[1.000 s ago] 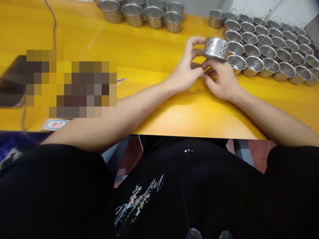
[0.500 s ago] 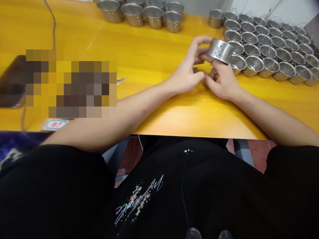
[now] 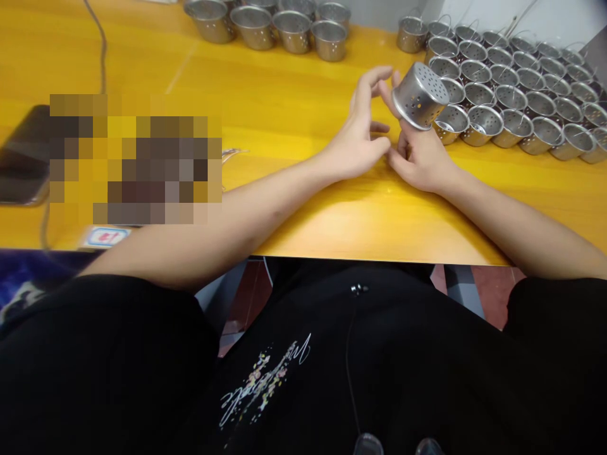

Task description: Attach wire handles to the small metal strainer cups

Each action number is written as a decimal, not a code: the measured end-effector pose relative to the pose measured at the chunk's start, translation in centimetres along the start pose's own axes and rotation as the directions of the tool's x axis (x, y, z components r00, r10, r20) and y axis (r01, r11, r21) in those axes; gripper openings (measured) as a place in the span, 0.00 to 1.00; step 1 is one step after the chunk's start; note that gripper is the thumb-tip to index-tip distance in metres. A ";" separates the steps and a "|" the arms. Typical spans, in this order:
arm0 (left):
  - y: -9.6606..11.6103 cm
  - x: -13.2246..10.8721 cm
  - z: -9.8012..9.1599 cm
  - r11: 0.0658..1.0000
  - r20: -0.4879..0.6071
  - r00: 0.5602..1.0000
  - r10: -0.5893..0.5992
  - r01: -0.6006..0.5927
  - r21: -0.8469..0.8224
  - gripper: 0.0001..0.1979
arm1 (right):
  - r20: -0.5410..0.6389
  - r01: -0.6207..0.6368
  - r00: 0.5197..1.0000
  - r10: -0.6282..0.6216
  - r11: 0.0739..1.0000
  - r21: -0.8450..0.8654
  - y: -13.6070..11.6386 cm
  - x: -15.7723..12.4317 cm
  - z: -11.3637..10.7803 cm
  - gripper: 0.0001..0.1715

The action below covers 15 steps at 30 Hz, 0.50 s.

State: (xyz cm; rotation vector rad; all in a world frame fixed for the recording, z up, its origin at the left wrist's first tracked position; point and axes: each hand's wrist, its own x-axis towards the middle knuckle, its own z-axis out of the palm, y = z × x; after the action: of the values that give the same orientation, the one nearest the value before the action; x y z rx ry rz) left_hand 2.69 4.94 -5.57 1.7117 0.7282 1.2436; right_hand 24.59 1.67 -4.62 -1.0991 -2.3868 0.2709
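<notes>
A perforated stainless steel strainer cup is tilted above the table, its holed base facing up and to the right. My right hand carries it from below, near the rim; the cup hides part of the fingers. Just left of the cup, my left hand has its fingers curved and apart, with nothing held in them. The thumbs of both hands come close together below the cup. Whether a left fingertip touches the rim, I cannot tell.
Many similar strainer cups with wire handles stand in rows at the right. Another group of cups stands at the back. At left lie a dark phone-like object, a cable and a small label. A patch there is pixelated.
The strainer cup has tipped so that its holed base now shows, where before mostly its side was visible. Both hands stay in nearly the same place.
</notes>
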 end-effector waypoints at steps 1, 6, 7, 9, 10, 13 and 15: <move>0.4 -0.2 0.1 1.000 -0.004 1.000 -0.008 0.008 -0.003 0.49 | -0.002 0.003 1.000 -0.003 1.000 -0.004 0.0 0.0 0.1 0.44; 1.8 -0.6 0.5 0.999 -0.012 0.999 -0.048 0.048 -0.019 0.49 | -0.023 0.016 1.000 -0.016 1.000 -0.005 0.5 -0.1 0.4 0.47; 1.7 -0.5 0.5 0.998 -0.007 0.999 -0.050 0.050 -0.027 0.49 | -0.029 0.018 0.999 -0.018 1.000 -0.002 0.7 -0.2 0.4 0.47; 1.4 -0.4 0.5 0.998 0.005 0.999 -0.049 0.050 -0.045 0.49 | -0.035 0.025 0.999 -0.025 1.000 0.006 1.1 -0.2 0.6 0.48; 1.2 -0.3 0.5 0.997 0.010 0.999 -0.049 0.050 -0.055 0.49 | -0.036 0.030 0.999 -0.030 0.999 0.010 1.3 -0.2 0.7 0.48; 1.1 -0.3 0.4 0.995 0.016 0.999 -0.052 0.053 -0.085 0.48 | -0.045 0.042 0.998 -0.041 0.999 0.019 1.6 -0.2 0.8 0.47; 1.5 -0.6 0.5 0.993 0.018 0.998 -0.057 0.059 -0.098 0.48 | -0.055 0.048 0.997 -0.047 0.999 0.019 1.6 -0.1 0.9 0.46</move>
State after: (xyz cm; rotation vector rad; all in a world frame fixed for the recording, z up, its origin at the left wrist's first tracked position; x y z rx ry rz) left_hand 2.91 3.68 -4.56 1.6077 0.6914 1.2052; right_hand 25.24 2.66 -5.99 -1.0262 -2.3539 0.2448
